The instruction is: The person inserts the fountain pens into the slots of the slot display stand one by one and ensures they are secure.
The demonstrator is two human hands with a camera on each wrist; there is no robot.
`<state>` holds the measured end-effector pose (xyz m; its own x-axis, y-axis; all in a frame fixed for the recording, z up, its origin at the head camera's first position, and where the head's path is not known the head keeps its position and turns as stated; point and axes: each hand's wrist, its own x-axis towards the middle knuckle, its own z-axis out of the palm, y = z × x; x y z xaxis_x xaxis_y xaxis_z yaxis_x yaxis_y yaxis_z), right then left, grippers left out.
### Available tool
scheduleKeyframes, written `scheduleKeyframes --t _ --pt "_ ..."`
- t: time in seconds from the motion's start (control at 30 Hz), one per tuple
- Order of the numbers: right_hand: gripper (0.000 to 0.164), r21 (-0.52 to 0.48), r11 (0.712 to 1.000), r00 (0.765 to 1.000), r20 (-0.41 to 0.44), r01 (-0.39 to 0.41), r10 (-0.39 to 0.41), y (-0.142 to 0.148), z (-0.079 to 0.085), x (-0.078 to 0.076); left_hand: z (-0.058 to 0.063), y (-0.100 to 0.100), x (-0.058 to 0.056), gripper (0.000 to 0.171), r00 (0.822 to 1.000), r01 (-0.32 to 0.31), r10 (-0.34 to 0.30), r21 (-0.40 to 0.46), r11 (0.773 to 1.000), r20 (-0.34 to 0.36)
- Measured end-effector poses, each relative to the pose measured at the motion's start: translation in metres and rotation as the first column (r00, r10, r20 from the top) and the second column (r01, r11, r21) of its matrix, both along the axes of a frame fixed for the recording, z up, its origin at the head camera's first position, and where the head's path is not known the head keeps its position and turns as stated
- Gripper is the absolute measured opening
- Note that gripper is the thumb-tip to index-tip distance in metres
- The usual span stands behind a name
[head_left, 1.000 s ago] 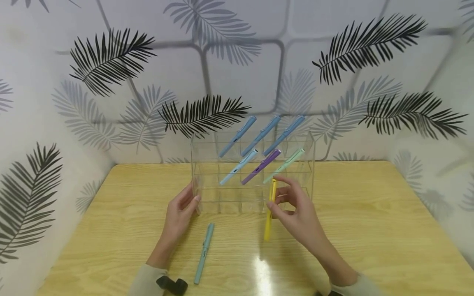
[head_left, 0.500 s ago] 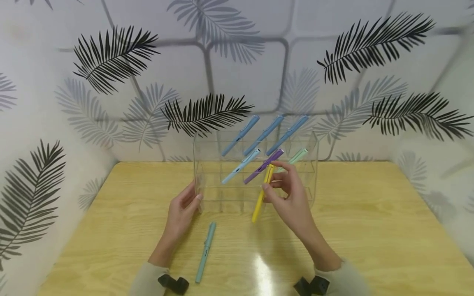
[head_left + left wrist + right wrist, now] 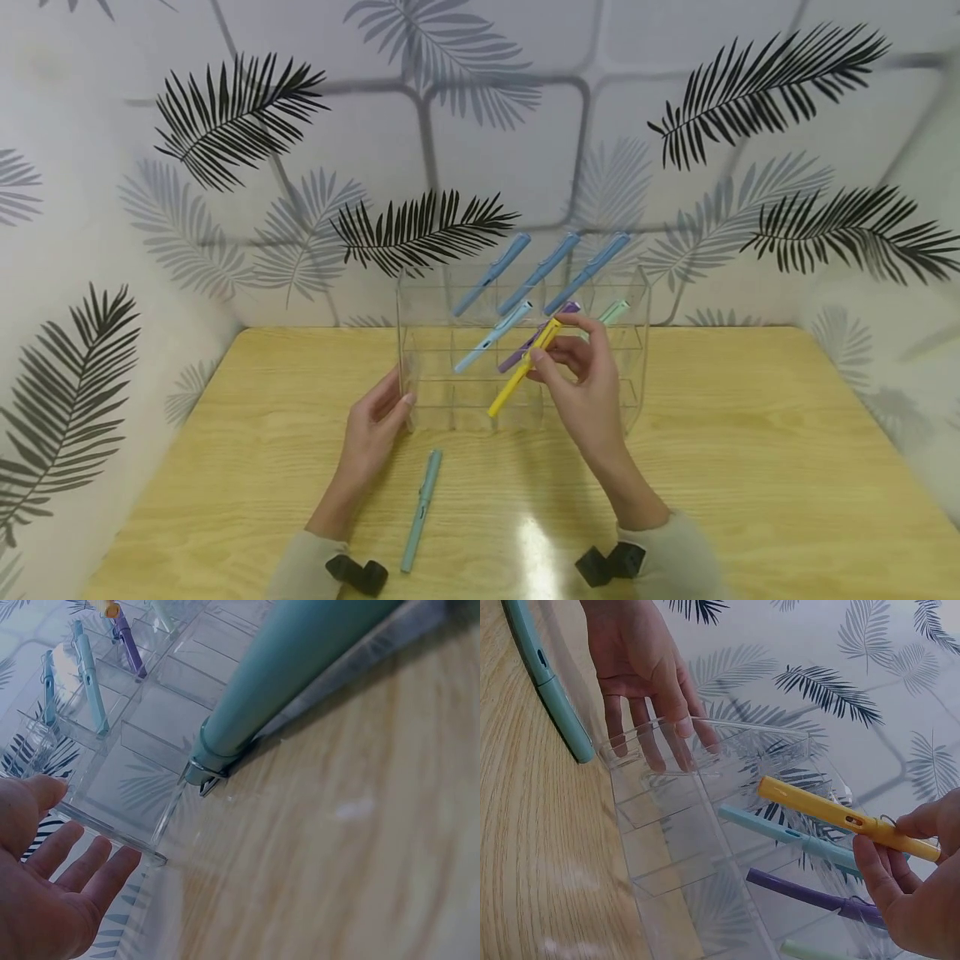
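My left hand (image 3: 371,433) holds the left side of a clear acrylic pen rack (image 3: 431,407), thumb at its front edge and fingers along the outer side. Between thumb and fingertips, my right hand (image 3: 588,396) pinches a yellow pen (image 3: 513,383), slanted over the front of the lower tiers with its upper end to the right. Behind it, the middle tier carries a light blue pen (image 3: 491,337), a purple pen (image 3: 795,891) partly covered in the head view, and a mint pen (image 3: 615,312), mostly behind the right hand.
Several blue pens (image 3: 491,275) lean in the top tier. A teal pen (image 3: 422,512) lies on the wooden table (image 3: 247,467) in front of the rack, close to the left forearm. A leaf-patterned wall (image 3: 495,158) stands behind.
The right hand has lifted the yellow pen up and left, tilting it from nearly upright to a slant matching the racked pens. The left hand stays at the rack's side.
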<state>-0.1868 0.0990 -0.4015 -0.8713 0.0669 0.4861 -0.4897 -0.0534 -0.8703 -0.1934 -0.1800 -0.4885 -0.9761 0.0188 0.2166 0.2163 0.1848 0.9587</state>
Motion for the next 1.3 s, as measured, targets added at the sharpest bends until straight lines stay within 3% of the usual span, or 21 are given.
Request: scheduleKeyframes --t 0.33,0.8,1.3 --pt "0.043 -0.097 0.993 0.998 0.034 0.065 -0.062 -0.010 -0.010 -0.007 0.000 0.002 -0.001 0.053 1.000 0.003 -0.003 0.009 1.000 -0.007" --pt "0.037 0.009 0.984 0.984 -0.002 0.180 -0.180 -0.021 -0.030 -0.007 0.000 0.003 0.000 0.052 1.000 -0.005 0.005 -0.007 1.000 -0.003" --pt "0.035 0.029 0.983 0.983 0.034 0.182 -0.183 -0.030 -0.040 -0.009 0.000 0.001 -0.001 0.052 1.000 -0.029 0.029 -0.033 0.999 -0.001"
